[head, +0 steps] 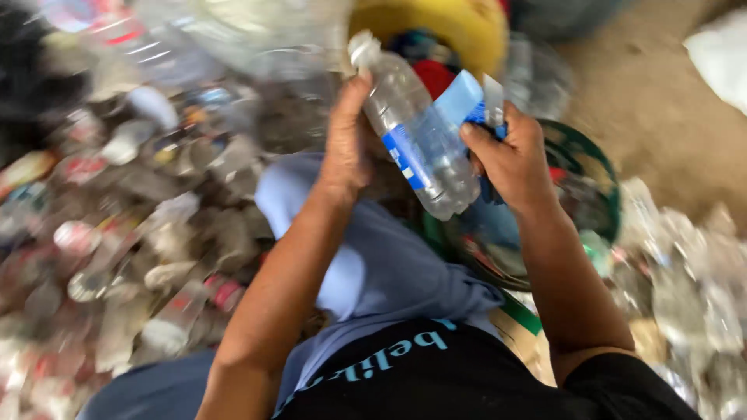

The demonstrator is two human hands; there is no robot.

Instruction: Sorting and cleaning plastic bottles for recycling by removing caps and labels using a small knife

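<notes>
My left hand point(348, 140) grips the upper part of a clear plastic bottle point(416, 128) with a white cap, held tilted above my lap. My right hand point(510, 159) holds the bottle's side and pinches its blue label point(463, 99), which is partly peeled away from the bottle. Both forearms reach up from the bottom of the view over my light blue trousers and dark shirt.
A large heap of crushed clear plastic bottles point(132, 218) fills the left side. More bottles point(685, 272) lie at the right. A green-rimmed basket point(599, 167) sits beneath my right hand, and a yellow container point(459, 27) stands behind. Bare dirt floor point(661, 109) shows upper right.
</notes>
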